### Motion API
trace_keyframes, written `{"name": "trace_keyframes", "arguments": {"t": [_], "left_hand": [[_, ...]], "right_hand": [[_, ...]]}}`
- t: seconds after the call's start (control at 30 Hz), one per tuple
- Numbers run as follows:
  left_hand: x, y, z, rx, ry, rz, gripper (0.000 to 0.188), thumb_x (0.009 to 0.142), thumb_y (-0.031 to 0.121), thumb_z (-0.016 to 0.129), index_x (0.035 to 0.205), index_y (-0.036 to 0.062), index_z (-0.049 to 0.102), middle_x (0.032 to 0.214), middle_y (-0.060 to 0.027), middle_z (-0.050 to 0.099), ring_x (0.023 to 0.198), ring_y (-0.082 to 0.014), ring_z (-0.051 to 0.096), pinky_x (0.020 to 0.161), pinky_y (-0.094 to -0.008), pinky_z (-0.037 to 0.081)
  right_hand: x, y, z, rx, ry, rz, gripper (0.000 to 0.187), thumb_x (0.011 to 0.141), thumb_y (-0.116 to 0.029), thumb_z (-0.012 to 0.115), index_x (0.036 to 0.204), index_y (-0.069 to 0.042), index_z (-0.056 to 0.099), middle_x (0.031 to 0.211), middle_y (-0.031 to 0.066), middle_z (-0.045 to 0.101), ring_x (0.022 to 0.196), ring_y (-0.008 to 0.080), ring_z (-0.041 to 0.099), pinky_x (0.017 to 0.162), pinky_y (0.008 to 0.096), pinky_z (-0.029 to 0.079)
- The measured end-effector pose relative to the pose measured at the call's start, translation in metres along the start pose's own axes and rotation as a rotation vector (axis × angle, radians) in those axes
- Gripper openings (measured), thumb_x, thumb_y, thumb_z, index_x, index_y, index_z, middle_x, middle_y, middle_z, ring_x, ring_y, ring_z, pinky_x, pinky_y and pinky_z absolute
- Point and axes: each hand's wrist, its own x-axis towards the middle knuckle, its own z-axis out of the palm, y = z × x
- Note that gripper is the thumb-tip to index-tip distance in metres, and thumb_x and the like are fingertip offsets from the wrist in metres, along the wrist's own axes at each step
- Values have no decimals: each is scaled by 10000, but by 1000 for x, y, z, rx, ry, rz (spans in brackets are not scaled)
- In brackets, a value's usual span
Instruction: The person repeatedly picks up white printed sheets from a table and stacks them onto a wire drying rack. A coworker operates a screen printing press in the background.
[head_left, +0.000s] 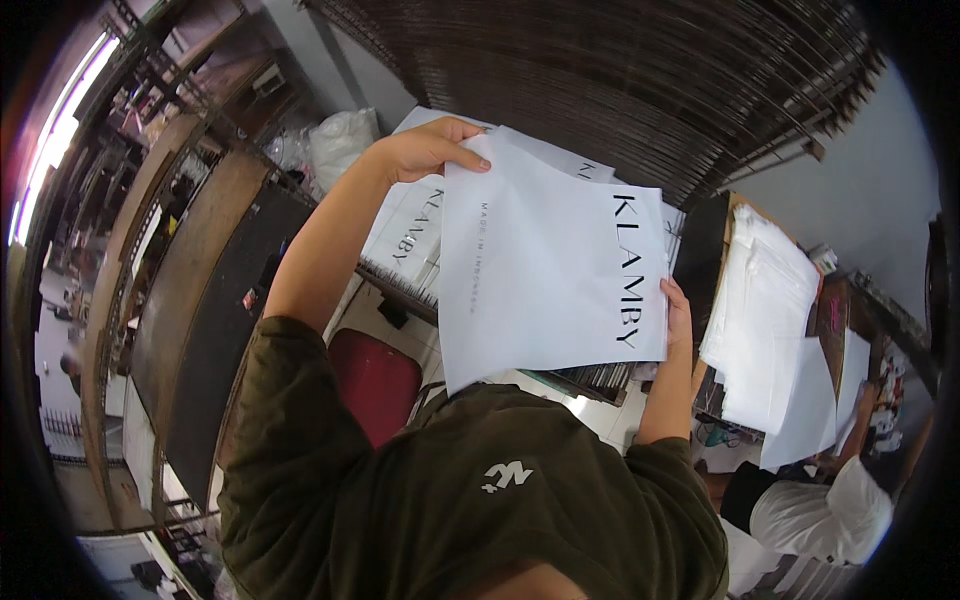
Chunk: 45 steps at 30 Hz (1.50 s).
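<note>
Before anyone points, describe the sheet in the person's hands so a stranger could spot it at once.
Start at the dark rack across the top, then come down to the left hand and right hand. Between them is a white sheet, large black letters running down its right side. Unlike the printed sheets lying behind, this one is held up.

held sheet [550, 265]: black lettering [627, 270] | sheets behind [400, 215]: likewise | shirt [450, 500]: white logo [510, 474]

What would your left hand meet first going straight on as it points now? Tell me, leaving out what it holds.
Beyond the held sheet, the left hand would probably meet the white printed sheet behind it first; depth is unclear.
</note>
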Motion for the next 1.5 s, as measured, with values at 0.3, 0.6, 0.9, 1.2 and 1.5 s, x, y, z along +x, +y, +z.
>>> {"name": "trace_keyframes", "arguments": {"t": [0.3, 0.6, 0.9, 1.2, 1.5], "left_hand": [[14, -271, -131, -151, 567, -77, 203, 739, 32, 665, 931, -23, 629, 825, -62, 644, 677, -120, 593, 607, -248, 469], [110, -384, -190, 178, 670, -173, 133, 709, 161, 696, 751, 39, 663, 618, -36, 599, 558, -111, 516, 530, -291, 406], [159, -353, -223, 270, 887, 6, 501, 741, 216, 705, 1184, 111, 495, 1040, -115, 619, 916, -220, 603, 759, -320, 478], [-46, -400, -182, 479, 997, 135, 397, 786, 115, 651, 1155, 47, 520, 954, -76, 595, 859, -161, 567, 688, -257, 443], [-233, -500, -122, 500, 1028, -599, 301, 779, 188, 637, 1015, 18, 562, 812, -122, 610, 723, -228, 601, 677, -347, 482]], "right_hand": [[19, 132, 41, -575, 204, 244, 210, 756, -25, 490, 955, -70, 542, 728, 3, 572, 651, 107, 555, 495, 230, 451], [52, 198, 65, -746, 441, 330, 199, 762, -45, 545, 955, -87, 525, 759, 2, 520, 661, 101, 485, 489, 260, 432], [113, 235, 45, -811, 640, 290, 253, 782, -31, 518, 1035, -42, 517, 874, 72, 569, 703, 174, 570, 532, 302, 521], [119, 252, 24, -861, 700, 327, 241, 781, -21, 493, 1014, -39, 552, 870, 75, 588, 686, 156, 573, 509, 284, 514], [122, 255, 14, -938, 739, 357, 278, 809, -30, 496, 1051, -77, 625, 802, 42, 604, 635, 127, 566, 503, 265, 512]]}}
